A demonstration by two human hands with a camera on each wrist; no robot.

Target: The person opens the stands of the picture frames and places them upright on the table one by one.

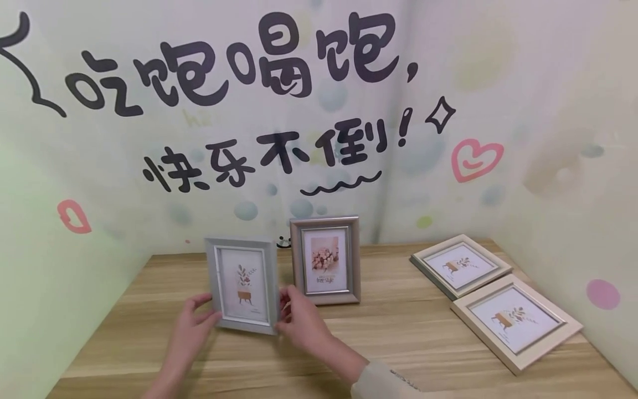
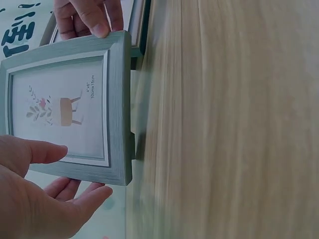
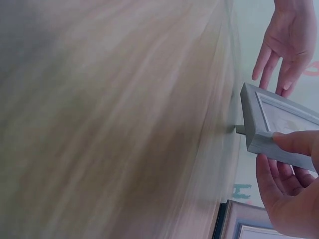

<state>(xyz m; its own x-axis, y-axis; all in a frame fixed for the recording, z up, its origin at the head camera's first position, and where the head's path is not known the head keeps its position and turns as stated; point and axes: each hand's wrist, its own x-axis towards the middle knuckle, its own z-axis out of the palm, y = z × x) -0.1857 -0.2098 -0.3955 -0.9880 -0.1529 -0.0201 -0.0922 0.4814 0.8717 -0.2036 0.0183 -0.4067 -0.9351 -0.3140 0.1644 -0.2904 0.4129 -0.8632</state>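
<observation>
Head view: your left hand [image 1: 191,321] and right hand [image 1: 299,318] pinch the upright grey frame [image 1: 242,285] left of the standing silver frame [image 1: 325,260].

Left wrist: thumb over its edge.

Right wrist: it looks light, stiff, breakable; hold the side edges.

A: Where does the head camera look from?

B: From up high. It faces forward and down at the counter [image 1: 399,332] and the wall with big writing [image 1: 239,72]. It sits far enough back to see all four frames.

A: And the wrist cameras?

B: They are very close and tipped sideways. The left one looks along the counter at the front of the grey picture frame [image 2: 75,104]. The right one looks at its bottom corner.

A: What do all three share?

B: That grey frame, both hands and the wooden counter.
</observation>
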